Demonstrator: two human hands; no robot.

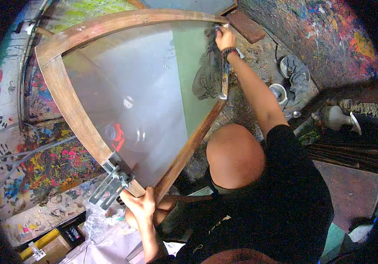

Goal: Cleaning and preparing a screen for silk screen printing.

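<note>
A large wooden frame [76, 103] stretched with translucent mesh [140, 75] stands tilted in front of me. My left hand [141, 203] is closed round its near lower corner, just below a metal hinge clamp [117, 176]. At the far right corner is my right hand [225, 38], fingers pinched against the inner edge; what they hold, if anything, is too small to make out. A dark wet-looking smear [206, 77] marks the green strip [184, 57] of the mesh beside that hand. Blurred through the mesh shows a red object [116, 137].
Paint-splattered surfaces [61, 154] lie left and far right [330, 35]. A reddish-brown block [246, 26] sits behind the right corner. Right of my arm are a white cup [279, 93] and dark cloth [295, 68]. A clear plastic bag [98, 222] lies below the clamp; grey hoses [43, 152] cross the left.
</note>
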